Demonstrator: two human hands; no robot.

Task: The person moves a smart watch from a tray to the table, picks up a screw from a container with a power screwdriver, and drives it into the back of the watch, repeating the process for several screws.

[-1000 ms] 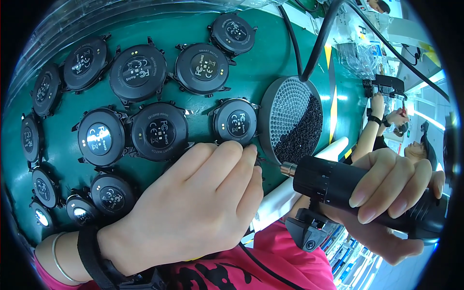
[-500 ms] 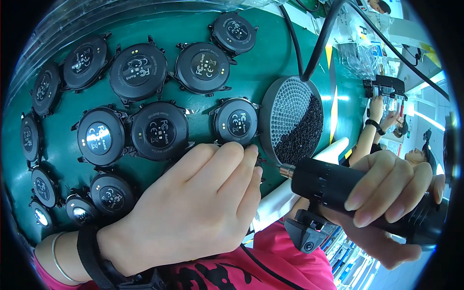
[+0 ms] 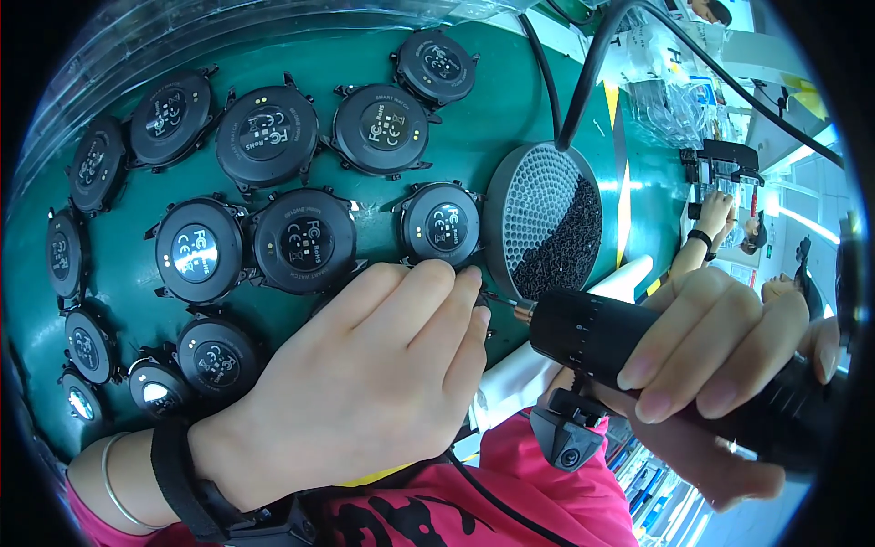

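Screwdriver (image 3: 581,333) near tray rim (image 3: 495,223)

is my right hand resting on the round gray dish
No, your right hand is wrapped around a black cylindrical tool, apart from the gray dish.

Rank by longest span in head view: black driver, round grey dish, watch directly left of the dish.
1. Black driver, though partly covered by the right hand
2. Round grey dish
3. Watch left of the dish
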